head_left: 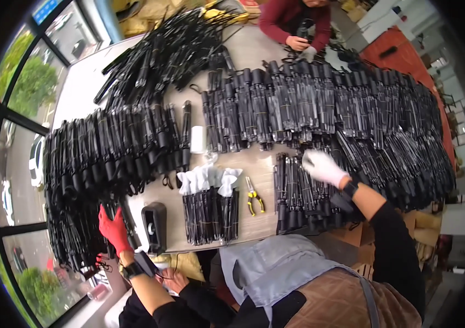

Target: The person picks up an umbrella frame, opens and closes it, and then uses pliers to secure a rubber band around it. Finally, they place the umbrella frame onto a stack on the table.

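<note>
My left hand (113, 230), in a red glove, is at the near end of the left pile of black folded umbrella frames (107, 147). Its thumb and forefinger point up and stand apart, and I see nothing between them. My right hand (324, 168), in a white glove, reaches over the far ends of a smaller row of umbrella frames (295, 191). Its fingers stretch to the left, with their tips partly lost against the frames. Between my hands lie bundled umbrella frames (210, 216) with white wrapping (210, 180) on their tops.
Yellow-handled pliers (252, 197) and a black box-shaped holder (154, 227) lie on the pale table (232, 161). A white cylinder (197, 139) stands farther back. Long loose black rods (172, 49) fill the far left. A co-worker (298, 27) works opposite; another person's hand (175, 280) shows below.
</note>
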{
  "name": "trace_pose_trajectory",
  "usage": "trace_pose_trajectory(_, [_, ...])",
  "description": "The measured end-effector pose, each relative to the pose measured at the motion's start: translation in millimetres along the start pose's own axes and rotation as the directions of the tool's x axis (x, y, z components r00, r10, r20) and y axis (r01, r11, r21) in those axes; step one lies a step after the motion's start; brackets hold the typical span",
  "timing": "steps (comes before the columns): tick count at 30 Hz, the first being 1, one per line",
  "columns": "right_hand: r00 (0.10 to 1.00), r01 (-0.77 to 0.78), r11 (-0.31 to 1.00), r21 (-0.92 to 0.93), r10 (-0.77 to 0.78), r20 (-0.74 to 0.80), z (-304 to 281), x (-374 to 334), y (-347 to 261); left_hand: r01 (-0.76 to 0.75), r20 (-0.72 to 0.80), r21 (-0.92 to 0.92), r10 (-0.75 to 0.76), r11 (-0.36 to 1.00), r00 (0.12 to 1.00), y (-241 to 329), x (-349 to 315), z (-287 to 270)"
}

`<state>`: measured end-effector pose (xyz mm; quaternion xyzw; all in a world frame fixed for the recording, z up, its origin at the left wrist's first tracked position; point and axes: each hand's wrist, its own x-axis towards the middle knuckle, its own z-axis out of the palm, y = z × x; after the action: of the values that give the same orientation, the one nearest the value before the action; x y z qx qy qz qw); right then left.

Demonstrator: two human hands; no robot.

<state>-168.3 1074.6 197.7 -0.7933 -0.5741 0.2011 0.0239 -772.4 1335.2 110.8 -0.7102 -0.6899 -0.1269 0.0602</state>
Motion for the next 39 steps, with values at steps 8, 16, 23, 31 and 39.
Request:
trace_pose_trajectory(8, [0.688, -0.584, 0.81, -0.058, 0.456, -0.565, -64.3, 93.3, 83.1, 0.127, 0.274, -0.843, 0.214, 0.523, 0.938, 203.4, -106.3, -49.2])
trace_pose_trajectory(16, [0.791, -0.403, 0.823, 0.4, 0.533, -0.301, -91.5, 107.0, 177.7, 0.102, 0.344, -0.869, 0.443, 0.485, 0.828, 309.4, -177.4, -51.1])
trace_pose_trajectory(23, [0.941, -0.314, 0.46, 0.831, 0.269, 0.207, -144.9, 1.8, 39.6, -0.589, -0.259, -0.653, 0.59, 0.476, 0.765, 406.3, -154.3, -111.9])
trace_pose_trajectory(31, [0.987, 0.009, 0.368, 0.93, -0.154, 0.051, -79.9, -34.5, 82.7, -0.136, -0.095, -0.99, 0.527, 0.039, 0.845, 443.3, -159.1, -159.0])
trace_pose_trajectory(39, [0.707, -0.108, 0.761, 0.639, -0.393, 0.588, -22.9, -82.9, -16.6, 0.455, 0.578, -0.542, 0.079, -0.707, 0.812, 454.4, -227.9, -139.6])
